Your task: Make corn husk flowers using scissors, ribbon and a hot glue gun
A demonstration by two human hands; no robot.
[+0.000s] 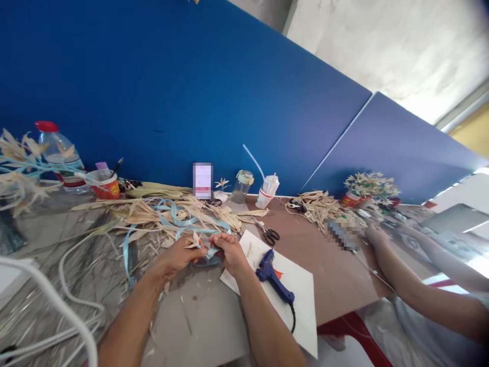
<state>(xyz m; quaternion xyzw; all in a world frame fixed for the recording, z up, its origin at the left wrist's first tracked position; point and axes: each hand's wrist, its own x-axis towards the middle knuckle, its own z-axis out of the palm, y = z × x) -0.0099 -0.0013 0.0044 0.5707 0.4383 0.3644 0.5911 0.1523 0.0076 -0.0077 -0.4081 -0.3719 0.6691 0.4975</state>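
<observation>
My left hand [178, 256] is closed, fingertips pinching a small flower of pale dried husk [195, 239] whose petals point upward. Close beside it, my right hand [230, 253] is closed on a light blue ribbon [212, 252], near the flower's base. Whether the ribbon is wrapped around the stem is hidden by my fingers. More blue ribbon [183, 222] loops over a heap of dried husks [148, 210] just behind both hands. To the right, a blue glue gun [275, 278] lies on a white board [301, 300], with black-handled scissors [271, 236] at its far edge.
White cables [69, 278] curl across the left side. A bottle [61, 158], a red cup [105, 184], a phone [202, 181], a glass jar [242, 186] and a white cup [265, 197] line the blue partition [171, 92]. At right, another person's arm [405, 278] rests on the table.
</observation>
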